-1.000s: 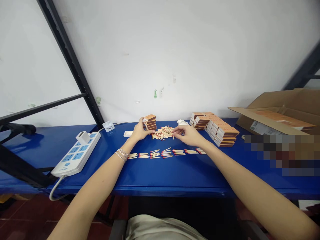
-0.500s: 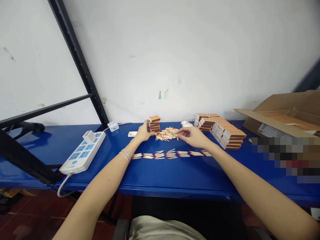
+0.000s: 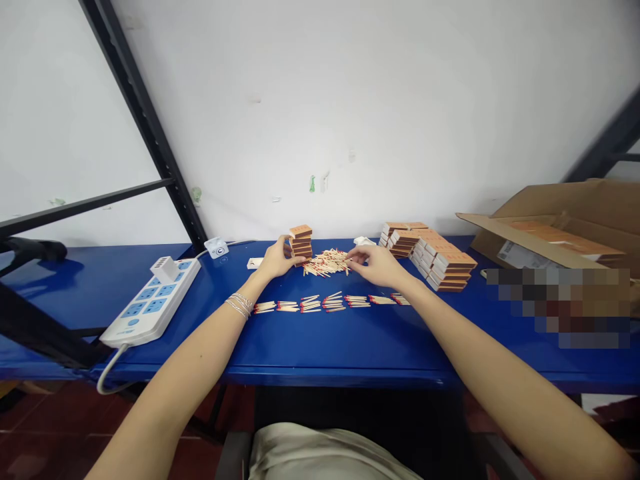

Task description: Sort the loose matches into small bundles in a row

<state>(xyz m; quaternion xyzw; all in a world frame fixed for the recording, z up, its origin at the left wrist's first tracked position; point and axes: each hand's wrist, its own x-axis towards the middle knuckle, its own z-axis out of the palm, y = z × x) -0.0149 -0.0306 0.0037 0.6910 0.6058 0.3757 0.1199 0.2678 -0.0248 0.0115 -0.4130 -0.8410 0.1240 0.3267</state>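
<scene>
My left hand (image 3: 277, 259) is closed round the side of a small stack of orange matchboxes (image 3: 301, 243), its thumb low at the front and its fingers partly hidden behind. Beside the stack lies a loose heap of red-tipped matches (image 3: 327, 262). At the heap's right edge my right hand (image 3: 373, 263) pinches thumb and fingers together, seemingly on a match; the fingertips are too small to show it clearly. Nearer to me, small groups of matches (image 3: 311, 304) form a row across the blue table (image 3: 320, 343).
More matchboxes (image 3: 443, 257) are piled at the right, beside an open cardboard box (image 3: 537, 253). A white power strip (image 3: 155, 300) and a small white device (image 3: 217, 248) are on the left. Behind my left hand is a small white tray (image 3: 254, 263); a crumpled white piece (image 3: 364, 241) lies behind the heap.
The whole view has shifted slightly. Against the table, my left hand stays at the matchbox stack; my right hand keeps at the heap's right edge, its fingertips drawn closer together.
</scene>
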